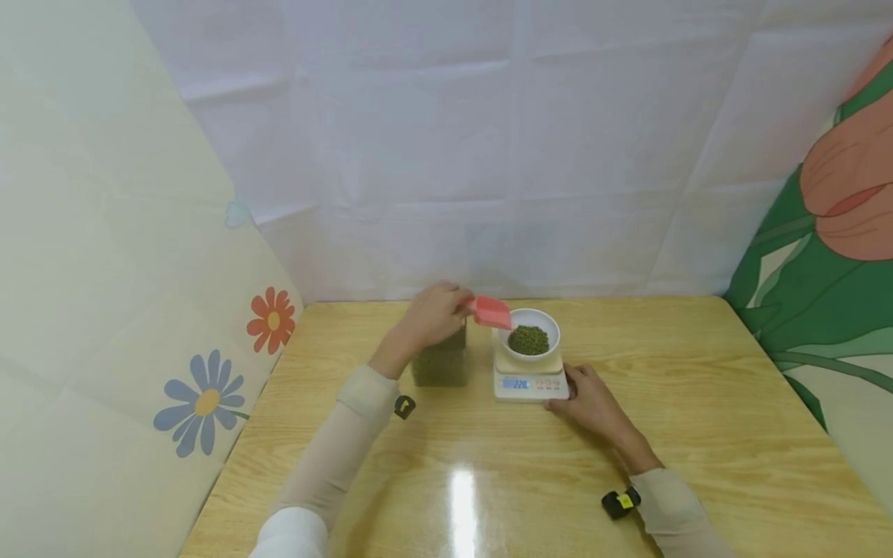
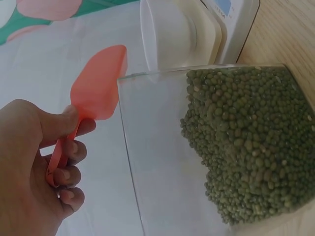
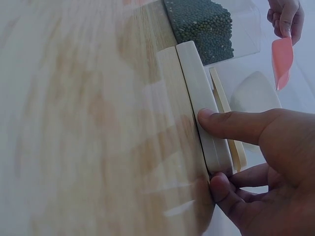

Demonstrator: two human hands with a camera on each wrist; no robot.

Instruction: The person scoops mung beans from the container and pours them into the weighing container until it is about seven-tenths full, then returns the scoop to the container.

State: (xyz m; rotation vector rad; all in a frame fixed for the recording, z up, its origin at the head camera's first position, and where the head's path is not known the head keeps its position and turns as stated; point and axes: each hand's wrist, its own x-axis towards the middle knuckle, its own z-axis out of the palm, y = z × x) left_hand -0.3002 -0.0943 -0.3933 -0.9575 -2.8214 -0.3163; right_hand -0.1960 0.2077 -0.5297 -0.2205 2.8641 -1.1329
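My left hand [image 1: 436, 313] grips the handle of a small red scoop [image 1: 493, 312], its fingers curled round it. The scoop's lip reaches the left rim of a white bowl [image 1: 546, 319], above a heap of green mung beans [image 1: 529, 341]. Under the bowl is a white kitchen scale [image 1: 515, 392] with a lit display whose digits are blurred. At the scale's front right corner, my right hand [image 1: 591, 397] holds on, its thumb [image 3: 221, 123] against the front edge and the fingers round the side. Left of the scale stands a clear container [image 2: 162, 147] partly filled with mung beans [image 2: 251, 142], below my left hand.
The wooden table [image 1: 446, 449] ends at a white cloth backdrop [image 1: 418, 155] behind the scale. Flower-patterned sheets [image 1: 206, 403] hang at both sides. A black wrist device [image 1: 620, 503] is on the right forearm.
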